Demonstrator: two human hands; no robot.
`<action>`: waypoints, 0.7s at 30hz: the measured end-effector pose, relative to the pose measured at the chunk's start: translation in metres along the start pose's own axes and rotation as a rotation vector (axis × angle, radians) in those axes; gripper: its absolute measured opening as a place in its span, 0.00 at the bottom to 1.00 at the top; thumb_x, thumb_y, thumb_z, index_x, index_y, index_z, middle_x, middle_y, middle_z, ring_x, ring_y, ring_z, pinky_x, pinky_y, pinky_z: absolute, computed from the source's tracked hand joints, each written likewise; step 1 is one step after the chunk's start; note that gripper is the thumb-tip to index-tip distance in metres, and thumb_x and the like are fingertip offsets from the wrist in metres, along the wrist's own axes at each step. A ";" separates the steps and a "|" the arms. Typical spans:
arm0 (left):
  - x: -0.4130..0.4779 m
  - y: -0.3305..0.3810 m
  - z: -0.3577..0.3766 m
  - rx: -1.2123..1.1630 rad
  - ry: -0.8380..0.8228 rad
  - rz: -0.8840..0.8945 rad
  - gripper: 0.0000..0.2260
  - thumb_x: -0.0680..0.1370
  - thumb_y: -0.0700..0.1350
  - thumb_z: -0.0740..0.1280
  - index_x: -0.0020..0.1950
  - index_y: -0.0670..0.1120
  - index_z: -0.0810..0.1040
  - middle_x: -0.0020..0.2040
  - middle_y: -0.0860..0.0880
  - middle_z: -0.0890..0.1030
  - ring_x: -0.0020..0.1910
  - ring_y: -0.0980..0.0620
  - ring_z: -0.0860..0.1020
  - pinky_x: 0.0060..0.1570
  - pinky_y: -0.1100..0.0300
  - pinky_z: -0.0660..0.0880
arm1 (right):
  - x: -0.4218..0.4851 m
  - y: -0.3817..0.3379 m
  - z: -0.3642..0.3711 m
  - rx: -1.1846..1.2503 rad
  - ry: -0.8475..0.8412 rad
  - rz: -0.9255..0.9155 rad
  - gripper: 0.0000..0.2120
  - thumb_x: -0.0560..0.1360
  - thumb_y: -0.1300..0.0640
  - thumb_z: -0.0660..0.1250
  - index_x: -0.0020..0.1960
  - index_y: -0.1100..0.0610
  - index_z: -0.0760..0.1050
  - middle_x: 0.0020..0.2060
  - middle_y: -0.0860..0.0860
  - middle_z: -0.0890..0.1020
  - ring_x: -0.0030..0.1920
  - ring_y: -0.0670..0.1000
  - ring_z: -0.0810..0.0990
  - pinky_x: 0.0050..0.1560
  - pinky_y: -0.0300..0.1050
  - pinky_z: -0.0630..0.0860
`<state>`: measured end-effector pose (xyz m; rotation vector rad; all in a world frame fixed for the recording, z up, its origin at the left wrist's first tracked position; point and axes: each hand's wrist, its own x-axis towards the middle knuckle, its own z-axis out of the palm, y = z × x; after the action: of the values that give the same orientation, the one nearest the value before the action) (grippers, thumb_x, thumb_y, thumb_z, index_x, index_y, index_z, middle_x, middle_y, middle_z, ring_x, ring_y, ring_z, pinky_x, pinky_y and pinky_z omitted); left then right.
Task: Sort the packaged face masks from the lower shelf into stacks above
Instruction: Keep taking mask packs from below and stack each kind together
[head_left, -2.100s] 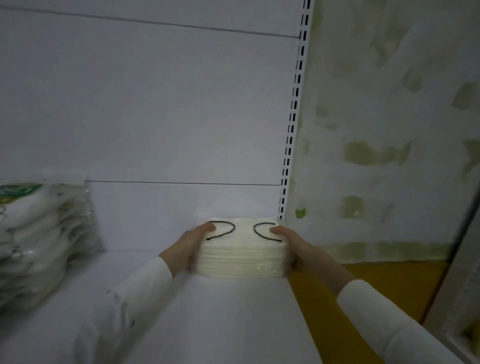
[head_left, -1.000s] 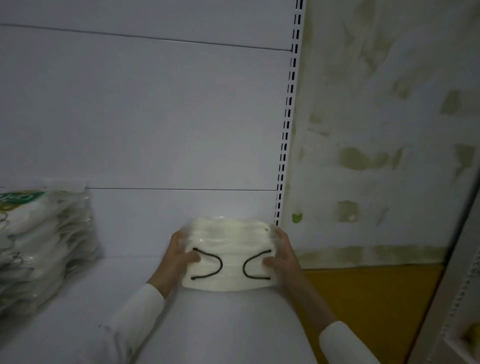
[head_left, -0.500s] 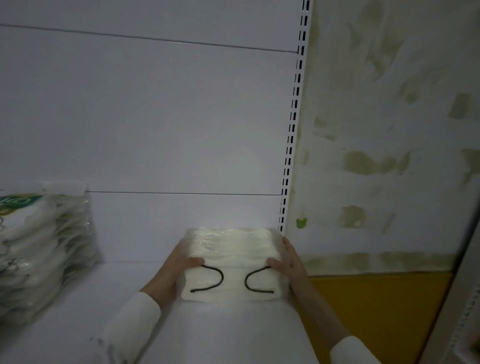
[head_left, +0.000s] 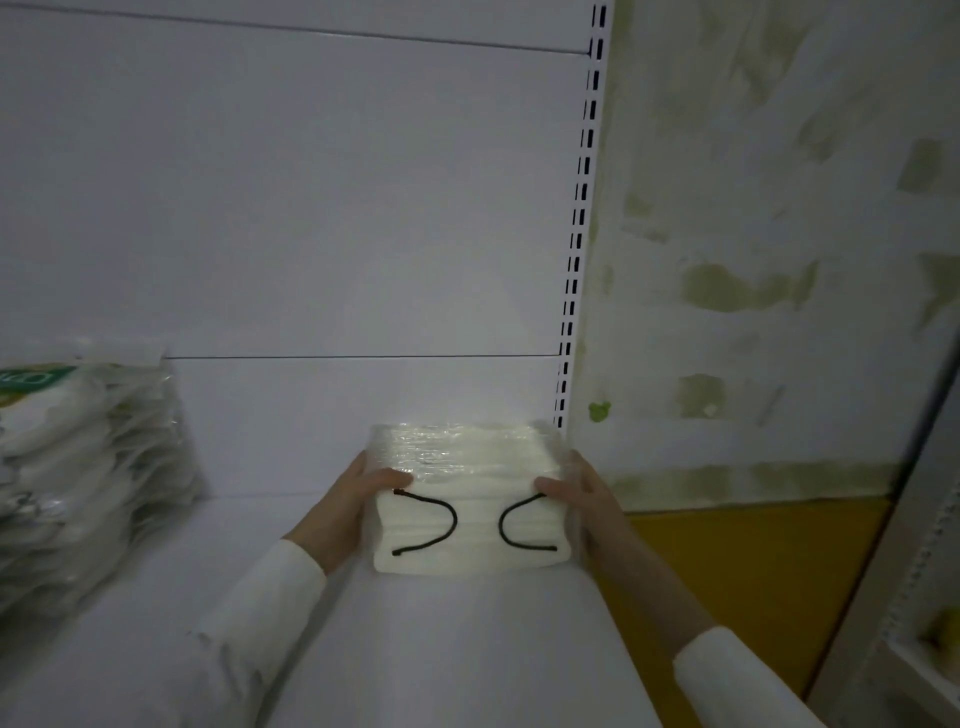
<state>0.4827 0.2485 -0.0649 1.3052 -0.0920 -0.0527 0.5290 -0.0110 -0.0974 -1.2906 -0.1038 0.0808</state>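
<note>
On the white shelf (head_left: 467, 649) between both hands, the wrapped mask pack (head_left: 467, 467) stands on its long edge, long axis running hand to hand, black ear loops (head_left: 431, 525) facing the person. Left hand (head_left: 345, 506) and right hand (head_left: 584, 499) each grip an end. There's a bagged stack (head_left: 88, 467) well left of the left hand and a patchy wall (head_left: 753, 234) past the right. Two seconds ago the loops faced up.

Left hand (head_left: 349, 501), right hand (head_left: 584, 496) clasp mask pack (head_left: 470, 535) (thumbs forward).

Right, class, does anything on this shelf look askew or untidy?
Yes: the stack at the left edge leans and bulges, its packs splayed unevenly. The pack gripped between the left hand and right hand looks straight.
</note>
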 end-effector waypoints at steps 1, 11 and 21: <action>0.002 -0.002 0.000 -0.009 0.004 0.003 0.37 0.56 0.47 0.75 0.65 0.43 0.72 0.54 0.40 0.81 0.50 0.43 0.81 0.49 0.52 0.77 | 0.000 -0.001 0.000 0.006 0.011 -0.003 0.56 0.51 0.51 0.83 0.74 0.55 0.61 0.66 0.55 0.74 0.60 0.57 0.78 0.59 0.57 0.77; 0.002 0.002 0.002 -0.154 0.079 -0.153 0.12 0.71 0.53 0.70 0.46 0.45 0.80 0.43 0.45 0.81 0.38 0.46 0.80 0.38 0.61 0.75 | -0.004 -0.003 0.022 0.052 0.020 0.052 0.29 0.59 0.51 0.79 0.59 0.52 0.77 0.49 0.54 0.85 0.51 0.57 0.83 0.55 0.58 0.79; 0.006 -0.003 0.000 -0.135 0.122 -0.108 0.12 0.76 0.52 0.63 0.46 0.44 0.79 0.35 0.47 0.82 0.32 0.50 0.81 0.36 0.62 0.75 | 0.003 -0.001 0.017 0.068 0.073 -0.001 0.32 0.61 0.52 0.76 0.63 0.59 0.75 0.46 0.54 0.84 0.48 0.56 0.82 0.46 0.48 0.78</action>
<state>0.4886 0.2474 -0.0675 1.1751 0.0851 -0.0706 0.5304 0.0052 -0.0913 -1.2238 -0.0388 0.0360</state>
